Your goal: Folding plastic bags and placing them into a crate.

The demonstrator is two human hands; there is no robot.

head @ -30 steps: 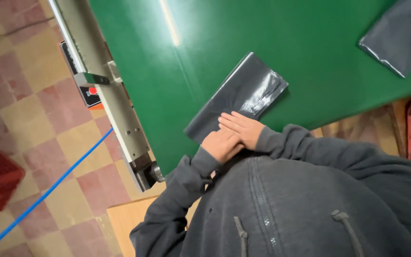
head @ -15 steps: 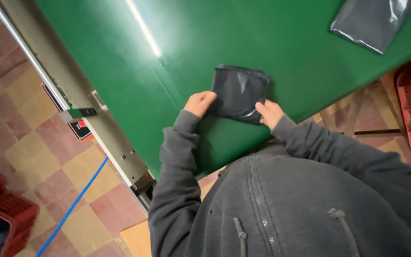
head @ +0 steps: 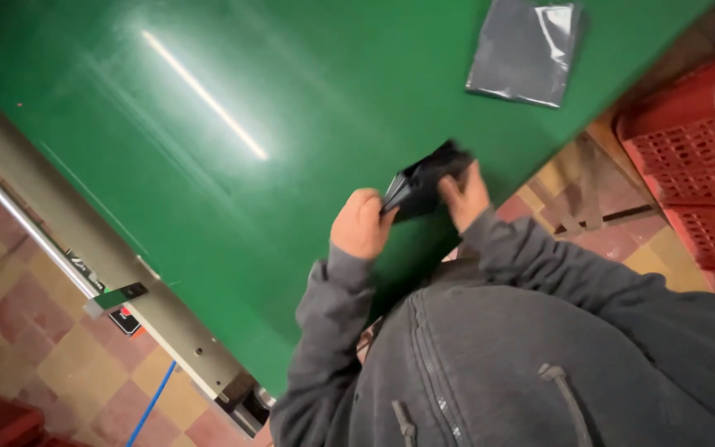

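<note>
Over the near edge of the green counter [head: 208, 248], the left hand [head: 360, 223] is curled, pinching one end of a folded dark plastic bag [head: 420, 186]; the right hand [head: 465, 197] clamps the other end with closed fingers. The bag looks light, limp and slippery, best gripped at its folded edges. Its long axis runs roughly hand to hand, tilted up toward the right.

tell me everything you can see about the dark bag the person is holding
The dark bag is a small, glossy, black or dark grey plastic pouch, folded or bunched into a compact shape, with a pale sheen along its left edge. It is held just above the green table near the edge closest to the person. The left hand grips its left side and the right hand its right. Motion blur hides finer detail.
</note>
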